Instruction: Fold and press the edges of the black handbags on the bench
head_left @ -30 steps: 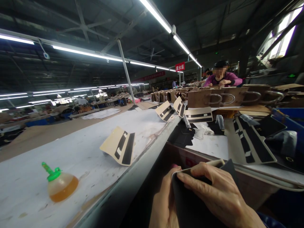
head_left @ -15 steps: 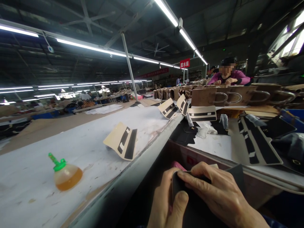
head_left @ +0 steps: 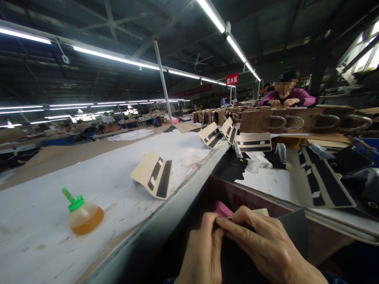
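Observation:
Low in the head view, my left hand [head_left: 203,248] and my right hand [head_left: 260,240] meet at the edge of a dark sheet piece [head_left: 291,227], black on the side toward me. My left thumb and bent fingers pinch its left corner. Beside them, my right fingers press together along the same top edge. A strip of beige [head_left: 261,212] shows behind my right knuckles. Most of the piece is hidden by my hands and the dark below. A pink checked cloth [head_left: 222,209] shows just beyond my fingertips.
On the white-covered table [head_left: 103,169] at left stand a green-capped glue bottle [head_left: 85,219] and a curved beige panel [head_left: 154,175] with black strips. More panels [head_left: 322,177] and brown bags with handles [head_left: 256,120] lie to the right. A co-worker in purple [head_left: 288,94] leans beyond them.
My left thumb has moved up from the face of the dark piece to its edge, closing into a pinch. My right fingers have shifted slightly left along the edge.

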`<state>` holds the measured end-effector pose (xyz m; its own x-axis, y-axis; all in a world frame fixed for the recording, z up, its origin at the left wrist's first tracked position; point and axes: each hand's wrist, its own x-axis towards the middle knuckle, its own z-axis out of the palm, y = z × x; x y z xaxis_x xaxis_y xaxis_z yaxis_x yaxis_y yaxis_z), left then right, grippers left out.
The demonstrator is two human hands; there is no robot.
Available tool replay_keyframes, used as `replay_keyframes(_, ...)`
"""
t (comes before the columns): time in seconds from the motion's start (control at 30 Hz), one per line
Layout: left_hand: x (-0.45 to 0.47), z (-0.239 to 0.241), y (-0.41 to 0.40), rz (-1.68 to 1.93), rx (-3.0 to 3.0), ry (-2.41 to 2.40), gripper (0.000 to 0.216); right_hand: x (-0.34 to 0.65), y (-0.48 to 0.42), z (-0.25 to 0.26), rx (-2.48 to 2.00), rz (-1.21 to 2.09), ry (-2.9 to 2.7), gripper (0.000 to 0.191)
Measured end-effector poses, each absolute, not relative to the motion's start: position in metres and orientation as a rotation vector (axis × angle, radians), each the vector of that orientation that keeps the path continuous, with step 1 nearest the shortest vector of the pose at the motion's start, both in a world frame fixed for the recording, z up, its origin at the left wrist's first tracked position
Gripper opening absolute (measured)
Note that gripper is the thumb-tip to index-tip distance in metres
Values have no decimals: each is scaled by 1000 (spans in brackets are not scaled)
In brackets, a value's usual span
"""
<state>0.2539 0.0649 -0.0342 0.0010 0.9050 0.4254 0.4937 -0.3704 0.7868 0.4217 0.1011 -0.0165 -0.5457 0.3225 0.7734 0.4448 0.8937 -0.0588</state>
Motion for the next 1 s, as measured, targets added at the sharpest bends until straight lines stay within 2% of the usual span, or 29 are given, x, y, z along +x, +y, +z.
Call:
replay_keyframes(0.2,253,-39,66,1399,1849,1443,30,412,100,-21,-595,-156,-2088,23)
replay_keyframes(0.43,255,-45,62,1356,1685,1362,41,407,100,-20,-669,-316,-1911,21)
replay_keyframes(0.77,248,-55,70,1374,1836,1363,36,405,104,-18,-591,-150,-1966,22)
replay_keyframes(1.0,253,-47,72,1377,1937,1415,33,401,106,-20,-599,-152,-1967,25)
